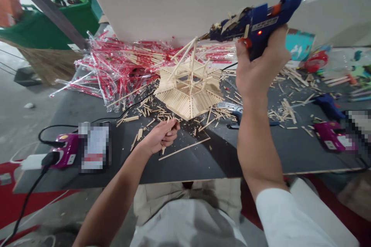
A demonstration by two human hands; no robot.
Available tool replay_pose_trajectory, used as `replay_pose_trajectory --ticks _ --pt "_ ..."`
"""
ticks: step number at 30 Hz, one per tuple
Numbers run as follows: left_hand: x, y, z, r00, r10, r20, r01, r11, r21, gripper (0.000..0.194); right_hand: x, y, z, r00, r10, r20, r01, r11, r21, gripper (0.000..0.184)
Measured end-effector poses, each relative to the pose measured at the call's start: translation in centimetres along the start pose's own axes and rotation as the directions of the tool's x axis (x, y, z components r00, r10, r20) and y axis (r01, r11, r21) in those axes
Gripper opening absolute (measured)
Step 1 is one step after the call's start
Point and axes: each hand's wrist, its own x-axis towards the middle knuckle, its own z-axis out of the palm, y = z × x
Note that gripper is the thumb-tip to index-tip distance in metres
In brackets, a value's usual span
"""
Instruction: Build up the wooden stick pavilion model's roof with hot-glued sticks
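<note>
In the upper right of the frame, the right hand [255, 61] is gripping a blue glue gun [262, 23], its nozzle reaching left to the tip of a stick on the wooden stick model [189, 94]. That star-shaped model is sitting at the centre of the frame on the dark tabletop [121, 177]. Just below it, the left hand [162, 136] is closing its grip around a few short sticks [164, 149]. Red-and-clear plastic wrappers [116, 65] are lying heaped at upper left.

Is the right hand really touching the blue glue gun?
Touching. The head view shows the right hand wrapped around the handle of the blue glue gun.
</note>
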Motion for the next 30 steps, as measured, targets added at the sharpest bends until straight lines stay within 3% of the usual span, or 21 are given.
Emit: replay_pose_trajectory --ticks 11,16,20,22,25,26,28,30 --pt "-0.1 0.0 -0.1 1.000 -0.010 -0.017 0.010 1.000 0.011 0.039 0.3 0.3 0.6 0.998 0.024 -0.064 -0.018 0.996 0.085 0.050" --pt "-0.6 0.0 0.7 0.999 -0.016 -0.035 0.017 0.999 0.031 0.043 0.3 2.5 0.1 0.985 0.158 -0.069 -0.155 0.987 0.040 0.049" --pt "-1.6 0.3 1.1 0.991 0.068 -0.113 -0.064 0.997 0.043 0.048 -0.8 6.9 -0.7 0.919 0.383 0.090 -0.366 0.917 -0.161 0.051" --pt "-2.3 0.7 1.3 0.984 0.113 -0.134 -0.106 0.993 0.057 0.048 -2.0 9.3 -1.0 0.839 0.500 0.217 -0.435 0.854 -0.286 0.045" --pt "-3.5 1.5 1.9 0.973 0.173 -0.151 -0.160 0.983 0.091 0.045 -4.3 12.0 -2.0 0.729 0.560 0.394 -0.403 0.816 -0.414 0.035" --pt "-3.9 1.6 2.3 0.968 0.194 -0.159 -0.180 0.979 0.099 0.045 -5.0 12.4 -2.6 0.723 0.545 0.425 -0.372 0.825 -0.425 0.032" --pt "-4.6 1.7 3.3 0.956 0.235 -0.177 -0.219 0.970 0.103 0.046 -6.5 12.0 -4.4 0.762 0.488 0.426 -0.315 0.854 -0.415 0.034" --pt "-5.1 1.5 4.5 0.942 0.279 -0.188 -0.264 0.959 0.099 0.048 -8.1 9.7 -6.8 0.804 0.457 0.380 -0.310 0.868 -0.387 0.037"
